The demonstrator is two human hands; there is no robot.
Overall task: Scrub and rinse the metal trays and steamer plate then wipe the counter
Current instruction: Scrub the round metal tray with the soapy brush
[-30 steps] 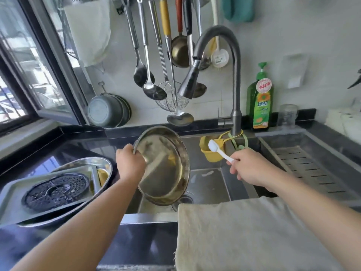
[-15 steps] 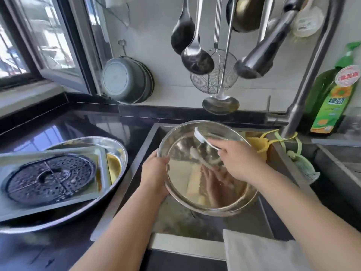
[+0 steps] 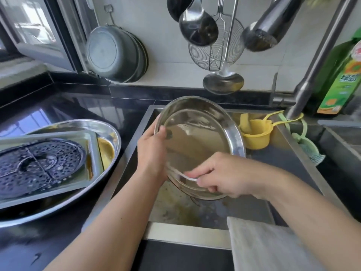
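Nearest, a pale folded cloth (image 3: 273,245) drapes over the near right edge of the steel sink (image 3: 187,231); a careless elbow could drag it into the basin, whose floor shows yellowish residue.

Just beyond it, the right hand (image 3: 228,177) curls its fingers around a white-handled brush (image 3: 188,177), only a blurred sliver of which shows — its head seems to lie against the near inner wall of the round shiny steel tray (image 3: 197,141). The left hand (image 3: 151,151) clamps the tray's left rim, thumb inside, holding it tilted on edge over the sink. That one-sided grip is the weak point: a hard scrub stroke against a wet, greasy rim could twist the tray loose and drop it into the basin, or flick dirty water towards the person.

To the left, on the black counter (image 3: 64,106), a large oval steel tray (image 3: 109,130) holds a rectangular metal tray (image 3: 91,141) with the dark perforated round steamer plate (image 3: 39,163) on top, all apparently unwashed. The stack sits near the left forearm — a swing outward could nudge it.

Farther off, a yellow plastic strainer cup (image 3: 254,137) sits in the sink's far corner, and hanging steel ladles (image 3: 199,30) dangle close above, where a raised tray might knock them.
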